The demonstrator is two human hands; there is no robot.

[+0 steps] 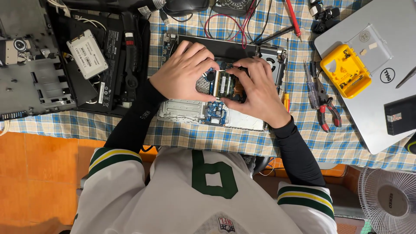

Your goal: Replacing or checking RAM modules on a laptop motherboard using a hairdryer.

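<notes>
Head view: a yellow tray [345, 71] at upper right, lying on a closed silver laptop [390, 52], holds small screws and bits. At frame centre an opened laptop base [190, 110] lies on the checked cloth [299, 130]. A green memory module [222, 83] sits in it, long axis running up-down. The left hand [184, 71] and right hand [255, 89], fingers curled, pinch its edges. Pliers [327, 108] lie right.

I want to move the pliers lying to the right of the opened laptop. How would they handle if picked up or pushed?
The red-handled pliers look like metal, so probably heavy for their size and stiff. They lie flat on the checked cloth, so rolling seems unlikely; a push may drag the cloth. The hinged handles could swing apart when lifted.
</notes>
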